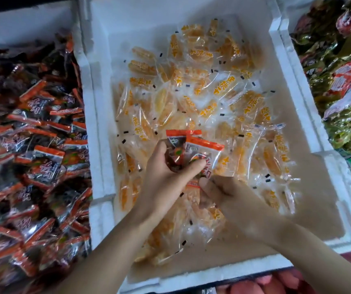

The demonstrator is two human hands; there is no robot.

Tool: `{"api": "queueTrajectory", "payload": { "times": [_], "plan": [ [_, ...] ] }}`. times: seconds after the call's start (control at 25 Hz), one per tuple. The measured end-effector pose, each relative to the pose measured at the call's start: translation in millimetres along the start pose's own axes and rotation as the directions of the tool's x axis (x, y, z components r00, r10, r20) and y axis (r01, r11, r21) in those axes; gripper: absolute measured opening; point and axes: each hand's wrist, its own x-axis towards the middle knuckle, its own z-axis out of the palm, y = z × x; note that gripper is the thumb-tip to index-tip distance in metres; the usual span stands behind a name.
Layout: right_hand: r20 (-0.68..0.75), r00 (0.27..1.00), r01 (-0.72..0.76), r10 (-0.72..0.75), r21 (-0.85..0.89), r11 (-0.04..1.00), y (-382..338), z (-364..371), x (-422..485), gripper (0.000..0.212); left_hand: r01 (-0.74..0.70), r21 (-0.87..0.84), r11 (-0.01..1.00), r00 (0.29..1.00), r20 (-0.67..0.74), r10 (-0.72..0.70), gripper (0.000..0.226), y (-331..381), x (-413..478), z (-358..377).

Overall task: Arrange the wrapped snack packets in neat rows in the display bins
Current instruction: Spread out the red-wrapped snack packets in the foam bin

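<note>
Left hand: the left hand is hovering over the middle of the foam bin, fingers and thumb clamped round two held packets, which are fanning upward toward 12 o'clock.
Right hand: the right hand, at 4 o'clock of the left, is touching its thumb to the lower edge of the front packet. Motion blur is hiding whether its fingers are closing on it, so I cannot tell.
Why held so: judging by the colours, these two are strays being gathered in one fist so they can go to the matching red-and-black pile at 9 o'clock.
Task's thing: the orange packets are lying loose and overlapping in the foam bin, not in rows, with bare floor showing toward 5 o'clock.
Writing: the orange packets are carrying bold orange characters, and the red-and-black ones white brush-style characters. Both are too blurred to read reliably.
Neighbours: green packets with red labels are filling the bin at 3 o'clock.
</note>
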Motion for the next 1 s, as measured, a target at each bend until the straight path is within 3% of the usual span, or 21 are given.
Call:
{"api": "queueTrajectory", "payload": {
  "times": [0.08, 0.16, 0.2, 0.28, 0.36, 0.48, 0.56, 0.64, 0.76, 0.88, 0.92, 1.0],
  "plan": [
    [-0.112, 0.98, 0.138, -0.166, -0.222, 0.965, 2.1, 11.5, -3.3, 0.008, -0.081, 0.05, 0.995, 0.993, -0.081, 0.085, 0.034, 1.9, -4.0, -12.2],
    [-0.201, 0.909, 0.297, -0.364, -0.301, 0.906, -4.8, 25.2, -6.5, 0.033, -0.146, 0.135, 0.98, 0.974, -0.153, 0.166, 0.029, 5.9, -11.6, -29.2],
    [-0.198, 0.883, 0.378, -0.426, -0.237, 0.895, -11.0, 34.1, -6.9, 0.046, -0.169, 0.179, 0.969, 0.965, -0.171, 0.2, 0.023, 6.7, -16.4, -39.9],
    [-0.156, 0.884, 0.447, -0.44, 0.016, 0.894, -31.3, 55.4, -6.8, 0.052, -0.189, 0.231, 0.955, 0.962, -0.153, 0.227, 0.018, 12.4, -30.5, -60.9],
    [-0.156, 0.892, 0.445, -0.425, 0.133, 0.886, -52.1, 77.2, 0.4, 0.041, -0.159, 0.287, 0.945, 0.966, -0.154, 0.21, 0.022, 8.4, -44.9, -84.8],
    [-0.148, 0.905, 0.404, -0.398, 0.006, 0.915, -79.7, 103.7, 18.7, 0.031, -0.051, 0.349, 0.936, 0.953, -0.264, 0.15, 0.014, -9.3, -59.0, -125.8],
    [-0.106, 0.915, 0.383, -0.39, -0.081, 0.92, -96.1, 122.1, 28.7, 0.033, 0.088, 0.384, 0.919, 0.92, -0.385, 0.073, 0.036, -21.5, -64.3, -163.8],
    [-0.056, 0.911, 0.396, -0.408, -0.151, 0.906, -111.7, 137.7, 39.7, 0.028, 0.141, 0.487, 0.862, 0.897, -0.431, 0.097, 0.055, -29.4, -65.6, -204.0],
    [0.04, 0.902, 0.428, -0.43, -0.217, 0.877, -140.3, 164.0, 67.1, 0.026, 0.081, 0.628, 0.774, 0.897, -0.384, 0.218, 0.004, -34.6, -54.0, -266.6],
    [-0.021, 0.898, 0.429, -0.439, -0.173, 0.886, -170.3, 182.1, 96.5, 0.035, 0.077, 0.601, 0.796, 0.883, -0.411, 0.226, 0.025, -39.2, -29.9, -311.8],
    [-0.048, 0.876, 0.456, -0.479, -0.239, 0.858, -175.0, 186.1, 101.2, 0.044, 0.062, 0.596, 0.8, 0.881, -0.41, 0.237, 0.034, -38.7, -25.0, -318.5],
    [-0.047, 0.786, 0.5, -0.617, -0.539, 0.678, -172.3, 195.9, 104.7, 0.06, 0.088, 0.701, 0.708, 0.853, -0.42, 0.31, 0.049, -40.1, -24.0, -324.3]
  ]
}}
